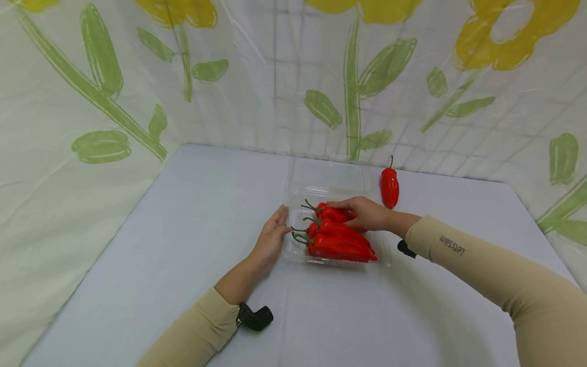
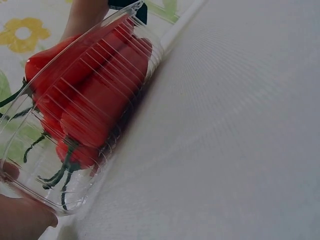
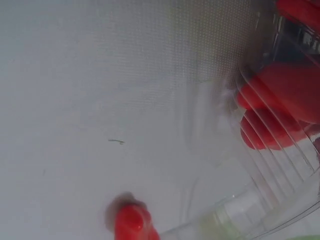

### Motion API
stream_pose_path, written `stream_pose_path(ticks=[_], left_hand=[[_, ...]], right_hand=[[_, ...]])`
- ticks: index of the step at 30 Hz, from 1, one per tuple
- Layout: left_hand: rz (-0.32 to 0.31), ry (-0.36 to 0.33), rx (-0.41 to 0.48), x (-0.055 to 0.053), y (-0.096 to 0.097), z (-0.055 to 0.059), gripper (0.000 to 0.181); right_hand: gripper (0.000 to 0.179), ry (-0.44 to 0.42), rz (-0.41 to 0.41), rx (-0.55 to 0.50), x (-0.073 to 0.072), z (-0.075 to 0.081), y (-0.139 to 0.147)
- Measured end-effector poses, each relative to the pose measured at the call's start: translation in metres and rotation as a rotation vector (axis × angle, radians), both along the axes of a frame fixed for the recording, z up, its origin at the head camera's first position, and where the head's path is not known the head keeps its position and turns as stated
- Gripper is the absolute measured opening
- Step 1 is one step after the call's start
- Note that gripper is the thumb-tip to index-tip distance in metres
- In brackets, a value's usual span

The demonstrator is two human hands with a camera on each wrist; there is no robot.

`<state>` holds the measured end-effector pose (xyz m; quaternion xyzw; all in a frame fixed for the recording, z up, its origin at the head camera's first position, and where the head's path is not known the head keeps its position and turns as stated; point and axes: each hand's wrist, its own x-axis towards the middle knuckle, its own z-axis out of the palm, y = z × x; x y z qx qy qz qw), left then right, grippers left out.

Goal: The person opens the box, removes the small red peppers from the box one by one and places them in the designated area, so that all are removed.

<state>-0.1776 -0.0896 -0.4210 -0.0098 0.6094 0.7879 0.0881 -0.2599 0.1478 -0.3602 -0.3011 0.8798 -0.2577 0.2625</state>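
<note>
Head view shows a clear box in the centre of the frame, standing on a white table. Its lid is open and lies toward the upper part of the frame. Several red peppers lie inside the box, side by side, with green stems toward the left and tips toward the right.

The left hand is at the left wall of the box; its fingers are nearly straight and rest against this wall, and the thumb lies at the rim. The right hand comes from the right and pinches the held pepper, the uppermost of the group in the frame, between thumb and fingers. The lone pepper is on the table, to the upper right of the box, its stem pointing up in the frame.

In the left wrist view, the peppers show through the ribbed wall of the box, at the upper left. In the right wrist view, red tips appear through the box at the right edge, and a small thin scrap lies on the table near the middle.

Behind the table, a white curtain carries yellow flowers and green leaves.
</note>
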Motion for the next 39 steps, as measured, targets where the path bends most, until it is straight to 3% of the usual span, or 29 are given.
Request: stream_pose_path(ticks=[9,16,21,25,33,39], left_hand=[[0.001,0.014,0.007,0.002,0.000,0.002,0.065],[0.008,0.004,0.005,0.001,0.001,0.004,0.065],[0.008,-0.006,0.001,0.000,0.001,0.003,0.065],[0.012,-0.004,0.010,0.000,0.001,0.002,0.065],[0.017,-0.012,0.000,0.002,0.001,0.004,0.064],[0.005,-0.016,-0.006,0.002,0.001,0.004,0.064]], right_hand=[[0.054,0.023,0.067,-0.161,0.000,0.002,0.003],[0.059,-0.051,0.017,-0.239,-0.002,0.011,0.002],[0.060,-0.042,-0.012,-0.258,-0.002,0.011,0.007],[0.059,-0.025,-0.076,-0.273,-0.001,0.009,0.015],[0.057,0.004,-0.295,-0.294,-0.003,0.008,0.036],[0.061,-0.067,-0.410,-0.296,-0.006,0.011,0.056]])
